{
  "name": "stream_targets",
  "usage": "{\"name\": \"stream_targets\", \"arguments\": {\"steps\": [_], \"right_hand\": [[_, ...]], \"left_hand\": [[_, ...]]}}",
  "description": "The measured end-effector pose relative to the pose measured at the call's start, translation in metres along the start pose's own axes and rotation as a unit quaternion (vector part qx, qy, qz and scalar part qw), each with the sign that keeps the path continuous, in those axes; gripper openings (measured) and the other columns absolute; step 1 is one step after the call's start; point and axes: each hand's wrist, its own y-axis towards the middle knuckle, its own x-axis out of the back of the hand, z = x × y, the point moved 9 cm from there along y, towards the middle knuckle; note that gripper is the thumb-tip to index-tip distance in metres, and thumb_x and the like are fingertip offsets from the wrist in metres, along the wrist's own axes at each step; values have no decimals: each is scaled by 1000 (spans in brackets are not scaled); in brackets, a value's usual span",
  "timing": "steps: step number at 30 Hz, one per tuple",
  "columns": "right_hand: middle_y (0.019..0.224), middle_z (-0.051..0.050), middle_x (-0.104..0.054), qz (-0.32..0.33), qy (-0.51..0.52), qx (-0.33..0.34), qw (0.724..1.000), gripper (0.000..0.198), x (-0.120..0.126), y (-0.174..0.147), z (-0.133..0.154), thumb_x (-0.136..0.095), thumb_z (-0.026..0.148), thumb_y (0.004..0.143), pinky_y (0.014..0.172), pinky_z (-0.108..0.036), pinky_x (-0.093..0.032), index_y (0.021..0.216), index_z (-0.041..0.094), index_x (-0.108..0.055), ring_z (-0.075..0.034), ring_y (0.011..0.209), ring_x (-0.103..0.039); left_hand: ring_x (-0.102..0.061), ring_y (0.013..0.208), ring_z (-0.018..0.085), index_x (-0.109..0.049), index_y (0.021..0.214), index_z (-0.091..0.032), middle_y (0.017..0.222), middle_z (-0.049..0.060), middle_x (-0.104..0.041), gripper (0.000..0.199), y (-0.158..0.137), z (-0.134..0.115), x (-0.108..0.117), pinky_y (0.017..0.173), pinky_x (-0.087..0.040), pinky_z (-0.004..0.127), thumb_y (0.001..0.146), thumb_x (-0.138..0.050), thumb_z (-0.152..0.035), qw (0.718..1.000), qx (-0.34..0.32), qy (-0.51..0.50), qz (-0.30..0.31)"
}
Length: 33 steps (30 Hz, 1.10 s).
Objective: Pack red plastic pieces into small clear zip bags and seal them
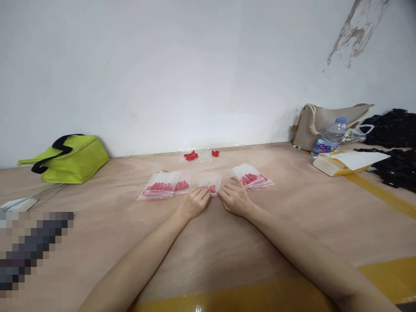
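A small clear zip bag [211, 178] with several red-ended pieces inside lies flat between my hands. My left hand [196, 203] is closed, its fingertips pinching the near left edge of this bag. My right hand [234, 197] has its fingers curled, with the thumb side at the bag's near right corner; the exact grip is partly hidden. To the left, overlapping filled bags [159, 185] lie in a pile. Another fanned stack of filled bags [251, 177] lies just beyond my right hand.
Near the wall lie loose red pieces [191, 155] on clear plastic. A lime-green bag [76, 160] stands at left, beside a blurred-out patch. At right are a beige bag [325, 119], a water bottle [329, 138], an open box [331, 164] and black items [398, 167].
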Motion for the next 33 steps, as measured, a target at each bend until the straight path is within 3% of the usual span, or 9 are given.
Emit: {"name": "stream_targets", "arguments": {"steps": [12,16,19,22,27,30,33], "right_hand": [[64,2,-58,-22,14,-39,999,18,12,-13,-31,-43,13,82,93,-40,-19,76,20,-58,-11,68,-47],[66,0,-59,-23,20,-51,998,18,13,-13,-37,-43,12,82,81,-35,-27,74,19,-58,-12,66,-48],[80,-4,-62,-5,62,-54,997,18,9,-12,-34,-42,12,82,72,-29,-33,84,18,-59,-14,74,-52],[96,-7,-62,0,107,-52,993,23,2,-10,-28,-41,11,83,68,-26,-39,97,18,-58,-15,83,-55],[94,-7,-64,-49,115,-32,992,25,0,-9,-20,-39,7,84,69,-26,-46,90,18,-60,-14,79,-58],[95,-9,-64,-82,131,-49,987,27,7,-11,-37,-39,6,83,76,-29,-48,93,18,-61,-15,87,-58],[97,-8,-63,-99,155,-134,974,24,14,-21,-80,-42,10,81,78,-31,-49,90,20,-62,-16,90,-59]], "left_hand": [[-63,83,16,-59,90,-14,90,8,-67,18,-24,24,1,76,-51,30,84,-44,-8,999,-2,21,24],[-63,78,17,-59,92,-14,88,8,-66,20,-29,30,-4,69,-51,29,84,-42,-7,998,27,24,53],[-62,71,16,-59,88,-15,82,7,-66,18,-29,32,-5,65,-50,28,85,-43,-11,996,56,15,66],[-61,68,15,-59,85,-15,76,6,-65,17,-26,28,0,64,-49,27,86,-42,-14,996,67,-2,62],[-60,69,14,-60,85,-17,76,4,-64,14,-20,20,10,63,-48,26,84,-46,-22,994,73,-67,54],[-60,81,18,-60,91,-16,88,7,-65,17,-21,27,16,72,-48,30,81,-51,-27,990,104,-89,41],[-59,87,19,-60,91,-17,91,7,-64,16,-23,36,17,77,-47,32,81,-51,-25,989,120,-82,39]]}}
